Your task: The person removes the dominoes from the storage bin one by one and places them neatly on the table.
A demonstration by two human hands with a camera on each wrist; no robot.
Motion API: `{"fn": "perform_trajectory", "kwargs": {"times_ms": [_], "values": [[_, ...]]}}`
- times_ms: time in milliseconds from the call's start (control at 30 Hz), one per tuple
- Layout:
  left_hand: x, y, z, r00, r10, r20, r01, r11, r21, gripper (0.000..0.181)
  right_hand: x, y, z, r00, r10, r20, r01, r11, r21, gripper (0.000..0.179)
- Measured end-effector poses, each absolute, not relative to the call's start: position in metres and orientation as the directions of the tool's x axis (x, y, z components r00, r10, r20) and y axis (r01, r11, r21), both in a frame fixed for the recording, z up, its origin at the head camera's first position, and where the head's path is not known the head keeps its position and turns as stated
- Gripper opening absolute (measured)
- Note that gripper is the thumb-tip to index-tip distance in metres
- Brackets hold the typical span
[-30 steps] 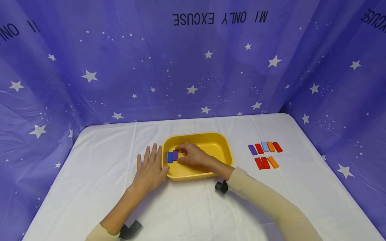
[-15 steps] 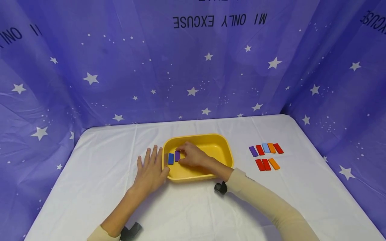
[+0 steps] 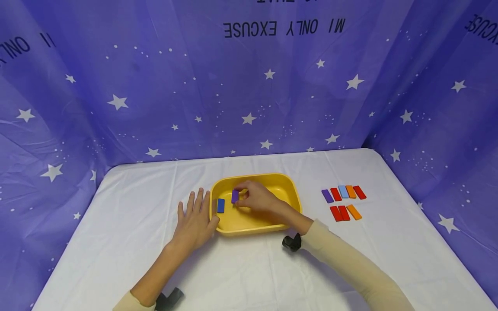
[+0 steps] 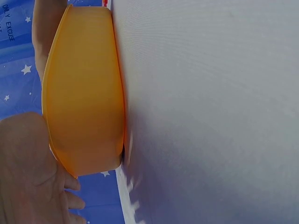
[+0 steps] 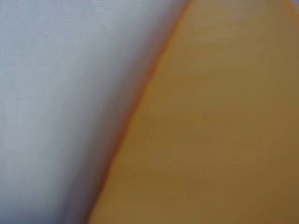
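Note:
In the head view, my right hand [image 3: 256,198] reaches into a yellow tray [image 3: 249,229] and pinches a purple tile [image 3: 235,196] between thumb and fingers. A blue tile [image 3: 220,205] lies on the tray floor to the left, apart from the purple one. My left hand [image 3: 193,220] has its fingers straight and spread, and its thumb side rests against the tray's left rim. The left wrist view shows the tray's outer wall [image 4: 84,88] with the left hand [image 4: 28,172] at the rim. Only blurred tray wall [image 5: 215,121] and white cloth show in the right wrist view.
Right of the tray, two rows of tiles lie on the white-clothed table [image 3: 249,272]: a purple tile [image 3: 327,196], a light blue tile [image 3: 343,191], several red ones [image 3: 336,213] and orange ones [image 3: 354,212]. A purple starry curtain [image 3: 249,95] stands behind and at both sides.
The purple tile, first touching the blue one, has moved right and slightly up with my right hand. A gap now separates them. My left hand has stayed in place.

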State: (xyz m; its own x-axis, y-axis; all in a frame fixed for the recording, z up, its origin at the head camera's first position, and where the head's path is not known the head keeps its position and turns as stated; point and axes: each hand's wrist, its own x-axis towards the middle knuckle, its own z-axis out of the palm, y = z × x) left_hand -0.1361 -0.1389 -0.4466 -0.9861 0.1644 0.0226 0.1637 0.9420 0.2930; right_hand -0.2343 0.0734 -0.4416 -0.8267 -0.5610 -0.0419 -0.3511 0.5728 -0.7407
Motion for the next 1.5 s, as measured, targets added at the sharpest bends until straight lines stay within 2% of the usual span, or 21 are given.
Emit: {"fn": "perform_trajectory", "kwargs": {"times_ms": [200, 333, 433, 767, 1267, 1500], "values": [[-0.135, -0.140, -0.448, -0.986, 0.163, 0.025, 0.163, 0.941, 0.297, 0.073, -0.233, 0.091, -0.430, -0.843, -0.535, -0.050, -0.279, 0.516, -0.810, 0.047], [-0.135, -0.141, -0.448, -0.987, 0.160, 0.029, 0.162, 0.941, 0.298, 0.073, -0.228, 0.102, -0.418, -0.833, -0.553, -0.034, -0.281, 0.474, -0.835, 0.051], [-0.135, -0.141, -0.448, -0.987, 0.159, 0.023, 0.158, 0.940, 0.303, 0.073, -0.226, 0.110, -0.413, -0.820, -0.572, -0.015, -0.311, 0.467, -0.828, 0.052], [-0.135, -0.141, -0.450, -0.985, 0.169, 0.019, 0.166, 0.933, 0.319, 0.073, -0.219, 0.148, -0.401, -0.836, -0.548, 0.022, -0.328, 0.467, -0.821, 0.049], [-0.137, -0.140, -0.448, -0.985, 0.169, 0.018, 0.166, 0.936, 0.309, 0.073, -0.205, 0.233, -0.399, -0.881, -0.473, 0.022, -0.273, 0.469, -0.840, 0.053], [-0.137, -0.139, -0.449, -0.986, 0.163, 0.027, 0.163, 0.939, 0.303, 0.073, -0.197, 0.265, -0.399, -0.895, -0.445, 0.039, -0.293, 0.518, -0.804, 0.050]]}}
